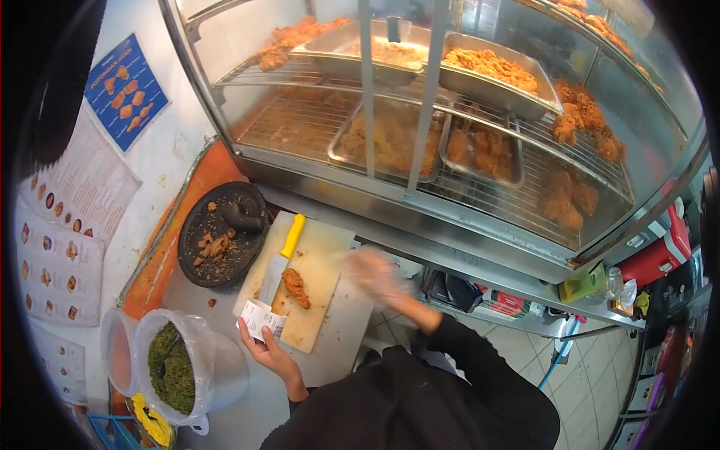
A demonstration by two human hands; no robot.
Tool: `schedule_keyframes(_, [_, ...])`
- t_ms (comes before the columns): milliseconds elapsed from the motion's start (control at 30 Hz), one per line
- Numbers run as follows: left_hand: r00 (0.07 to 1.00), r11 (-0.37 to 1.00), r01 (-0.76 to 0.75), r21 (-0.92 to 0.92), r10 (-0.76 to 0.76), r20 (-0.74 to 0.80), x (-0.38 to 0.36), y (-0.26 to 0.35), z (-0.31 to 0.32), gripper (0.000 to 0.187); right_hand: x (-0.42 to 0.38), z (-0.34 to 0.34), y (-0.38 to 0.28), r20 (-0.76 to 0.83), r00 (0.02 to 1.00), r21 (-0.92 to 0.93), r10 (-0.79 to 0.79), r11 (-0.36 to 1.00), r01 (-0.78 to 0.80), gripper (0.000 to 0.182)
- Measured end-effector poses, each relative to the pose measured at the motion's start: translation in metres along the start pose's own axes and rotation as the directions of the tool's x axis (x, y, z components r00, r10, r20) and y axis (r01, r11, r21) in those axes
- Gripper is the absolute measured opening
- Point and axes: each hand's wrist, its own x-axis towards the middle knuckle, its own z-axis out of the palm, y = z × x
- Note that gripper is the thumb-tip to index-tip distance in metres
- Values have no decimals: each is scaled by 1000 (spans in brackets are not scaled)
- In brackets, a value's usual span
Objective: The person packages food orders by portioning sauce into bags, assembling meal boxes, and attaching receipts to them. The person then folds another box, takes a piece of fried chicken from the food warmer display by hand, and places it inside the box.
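The glass warming cabinet fills the top of the view, its wire racks and metal trays loaded with fried chicken. Below it sits the worktop, and on that a pale cutting board with one fried piece of chicken lying near its middle — a yellow-handled knife rests just beside it, blade toward the person. To the left of the board, a dark stone mortar holds scraps and its pestle. Nearer the person stands a clear tub of green sambal. The left hand is pinched closed on a small printed paper slip at the board's near corner. The right hand, in a thin clear glove, hovers at the board's right edge — blurred, so its grip cannot be made out.
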Motion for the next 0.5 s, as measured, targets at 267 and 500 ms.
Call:
schedule_keyframes(267, [986,1000,-30,-6,30,166,-32,-4,121,47,-76,-365,82,-823,155,-500,-547,567,-655,36])
schedule_keyframes(500, [953,992,-57,-114,88,290,-69,10,221,47,-101,-391,139,-926,121,-314,-359,550,-774,41])
